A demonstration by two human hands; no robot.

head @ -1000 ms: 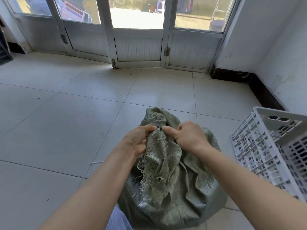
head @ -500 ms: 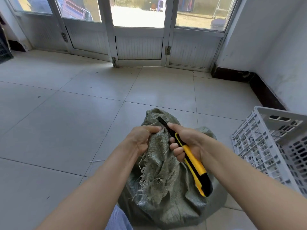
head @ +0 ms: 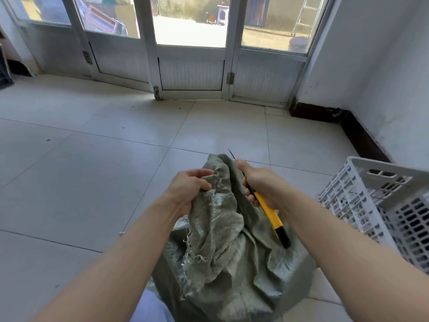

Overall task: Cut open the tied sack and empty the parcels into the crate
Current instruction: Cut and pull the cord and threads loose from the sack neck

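The sack (head: 227, 247) stood on the tiled floor (head: 92, 182) right in front of the person, between the forearms. The crate (head: 392, 169) was just beside it on the right. The left hand (head: 188, 189) had its grip clenched on the bunched neck of the sack, holding it up. The right hand (head: 257, 182) had its grip wrapped round a utility knife (head: 269, 212). The thin blade (head: 231, 153) poked out past the top fold and pointed away from the body.

The main risk seemed to be how near the blade was to the left fingers. Both hands worked the same bunch of cloth, so a slip or a sudden give in the weave could carry the edge across to them. A deep cut might also nick the parcels inside, which were hidden. Whether a tie was on the neck could not be made out.

The sack was grey-green woven plastic, coarse and crinkled. Its mouth was ragged, with loose pale threads hanging from it. Such a weave would probably fray and snag rather than part cleanly. The lower part bulged, full and rounded. The knife had a slim yellow body with a black end. The crate was pale, rigid plastic, boxy in shape, with walls that were a lattice of small slots.
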